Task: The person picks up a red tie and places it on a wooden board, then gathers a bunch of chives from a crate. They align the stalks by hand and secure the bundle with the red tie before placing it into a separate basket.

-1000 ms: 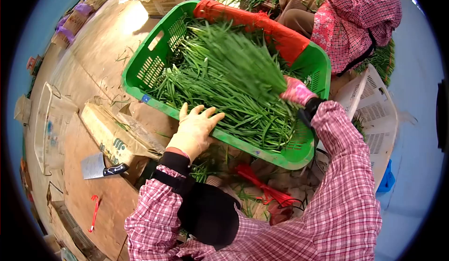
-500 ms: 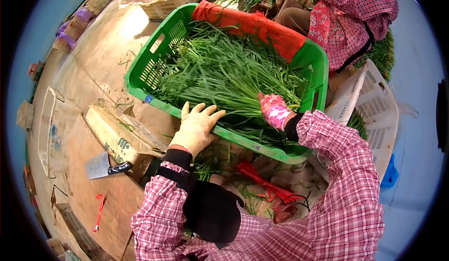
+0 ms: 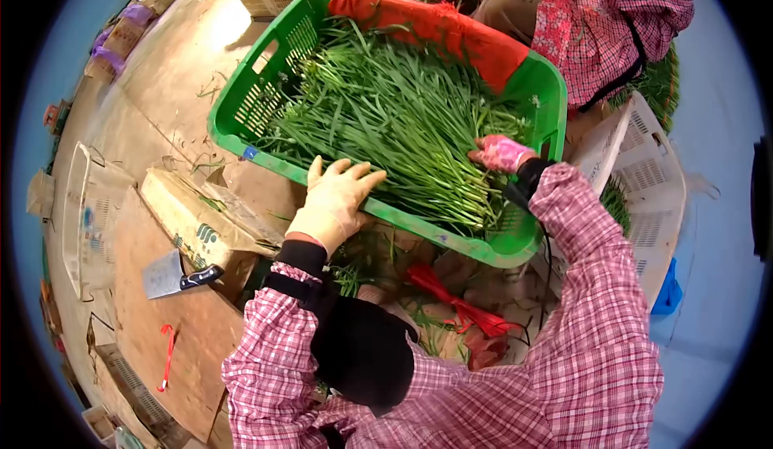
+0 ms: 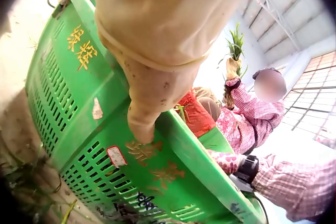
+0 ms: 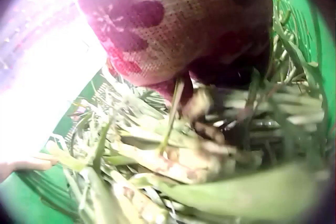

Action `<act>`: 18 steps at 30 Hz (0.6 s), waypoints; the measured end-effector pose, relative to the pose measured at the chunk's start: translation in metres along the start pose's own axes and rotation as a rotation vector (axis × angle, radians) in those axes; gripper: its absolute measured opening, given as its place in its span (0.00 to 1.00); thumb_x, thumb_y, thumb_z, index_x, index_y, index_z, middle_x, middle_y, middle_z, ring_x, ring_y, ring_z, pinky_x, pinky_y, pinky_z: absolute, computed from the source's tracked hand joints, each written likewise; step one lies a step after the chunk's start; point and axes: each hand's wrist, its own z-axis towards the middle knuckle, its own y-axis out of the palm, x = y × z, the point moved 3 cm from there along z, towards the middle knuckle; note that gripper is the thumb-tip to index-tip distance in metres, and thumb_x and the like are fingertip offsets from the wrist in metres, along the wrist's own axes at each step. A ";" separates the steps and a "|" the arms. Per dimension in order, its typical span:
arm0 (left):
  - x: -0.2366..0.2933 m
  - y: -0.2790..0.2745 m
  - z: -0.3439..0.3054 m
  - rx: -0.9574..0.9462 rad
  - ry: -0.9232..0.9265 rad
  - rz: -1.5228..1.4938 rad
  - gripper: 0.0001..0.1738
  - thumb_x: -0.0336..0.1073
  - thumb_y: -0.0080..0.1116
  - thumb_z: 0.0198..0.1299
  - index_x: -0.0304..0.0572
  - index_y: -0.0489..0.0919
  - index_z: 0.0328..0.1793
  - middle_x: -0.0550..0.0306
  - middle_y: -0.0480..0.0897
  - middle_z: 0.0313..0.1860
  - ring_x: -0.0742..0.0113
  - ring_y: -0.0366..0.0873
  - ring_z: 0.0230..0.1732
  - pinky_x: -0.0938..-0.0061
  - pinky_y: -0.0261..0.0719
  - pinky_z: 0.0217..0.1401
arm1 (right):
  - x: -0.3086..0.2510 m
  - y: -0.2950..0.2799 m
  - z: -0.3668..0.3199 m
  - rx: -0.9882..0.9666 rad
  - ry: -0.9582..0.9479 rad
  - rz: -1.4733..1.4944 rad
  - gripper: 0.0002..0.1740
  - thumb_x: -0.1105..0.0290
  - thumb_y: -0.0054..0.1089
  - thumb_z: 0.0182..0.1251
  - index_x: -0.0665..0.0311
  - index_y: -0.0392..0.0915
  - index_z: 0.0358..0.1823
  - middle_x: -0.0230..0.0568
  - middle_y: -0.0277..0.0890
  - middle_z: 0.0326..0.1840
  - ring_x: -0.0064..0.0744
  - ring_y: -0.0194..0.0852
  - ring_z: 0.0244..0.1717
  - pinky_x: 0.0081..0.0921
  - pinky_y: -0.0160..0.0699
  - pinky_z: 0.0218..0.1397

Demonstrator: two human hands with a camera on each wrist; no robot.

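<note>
A green plastic basket (image 3: 229, 127) holds a heap of garlic chives (image 3: 394, 119), their pale stem ends toward the right. My left hand (image 3: 332, 207), in a cream rubber glove, grips the near rim. Its fingers lie over the rim in the head view; in the left wrist view the thumb (image 4: 142, 121) presses the outside wall. My right hand (image 3: 501, 153), in a pink patterned glove, is low among the stem ends at the basket's right end, fingers curled. A stalk (image 5: 173, 111) sticks out from under that glove in the right wrist view; the fingertips are mostly hidden.
A cleaver (image 3: 179, 276) and a red strip (image 3: 167, 358) lie on a wooden board (image 3: 133, 312) at left, beside a carton (image 3: 189, 219). White crates (image 3: 644, 175) stand at right. Another person (image 3: 616, 26) sits beyond the basket. Red ties (image 3: 459, 300) lie below it.
My right hand swung a bunch of chives over the basket and lowered it onto the heap; it has since shifted right to the stem ends. My left hand has stayed on the rim.
</note>
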 end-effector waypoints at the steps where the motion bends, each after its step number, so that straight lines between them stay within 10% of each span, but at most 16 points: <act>1: 0.000 0.001 0.000 -0.003 -0.009 -0.006 0.46 0.44 0.78 0.46 0.67 0.70 0.75 0.64 0.72 0.74 0.53 0.64 0.76 0.38 0.49 0.80 | -0.004 -0.014 -0.009 -0.032 0.042 0.007 0.32 0.46 0.57 0.69 0.69 0.77 0.58 0.58 0.80 0.57 0.56 0.78 0.59 0.45 0.75 0.62; 4: 0.000 0.001 0.004 -0.064 -0.037 0.017 0.45 0.44 0.76 0.49 0.68 0.69 0.76 0.64 0.71 0.75 0.55 0.63 0.77 0.40 0.48 0.81 | -0.033 -0.058 -0.050 0.438 0.026 -0.005 0.38 0.44 0.63 0.64 0.75 0.75 0.58 0.65 0.77 0.59 0.56 0.75 0.64 0.44 0.73 0.65; 10: 0.000 0.002 0.002 -0.057 -0.043 -0.002 0.45 0.44 0.76 0.50 0.69 0.70 0.76 0.66 0.71 0.75 0.56 0.62 0.78 0.41 0.47 0.81 | -0.090 0.007 -0.065 -0.007 -0.032 -0.096 0.71 0.39 0.81 0.44 0.81 0.50 0.76 0.69 0.69 0.67 0.58 0.71 0.68 0.38 0.71 0.71; 18: 0.002 -0.001 0.002 -0.066 -0.056 0.000 0.44 0.40 0.76 0.49 0.70 0.71 0.75 0.65 0.72 0.75 0.56 0.62 0.78 0.42 0.47 0.82 | -0.100 0.063 -0.053 0.052 0.110 -0.189 0.66 0.54 0.83 0.46 0.77 0.47 0.78 0.65 0.68 0.67 0.55 0.76 0.63 0.43 0.80 0.61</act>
